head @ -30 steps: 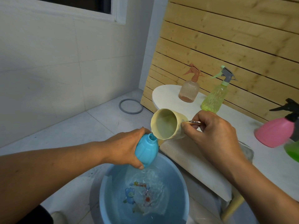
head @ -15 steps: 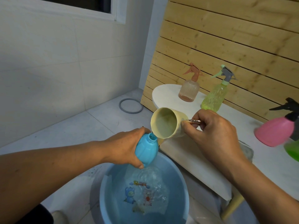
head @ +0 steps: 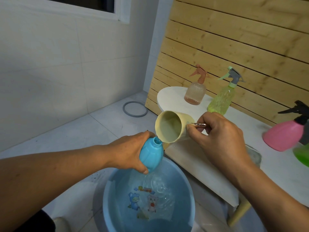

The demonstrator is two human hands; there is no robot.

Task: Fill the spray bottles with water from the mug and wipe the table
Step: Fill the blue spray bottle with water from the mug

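While water is running from tipped mug (head: 168, 127), right hand (head: 217, 133) is gripping its handle, left hand (head: 128, 152) clasping uncapped blue bottle (head: 151, 154), tilting neck under rim, holding it over basin (head: 117, 195), likely catching spills; table (head: 209, 166) awaiting wipe

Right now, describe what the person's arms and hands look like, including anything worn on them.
Both forearms are bare to the edge of the picture, with no sleeves in view. The left hand and right hand wear no gloves, and no rings, watch or bracelet show. The nails look short and plain.
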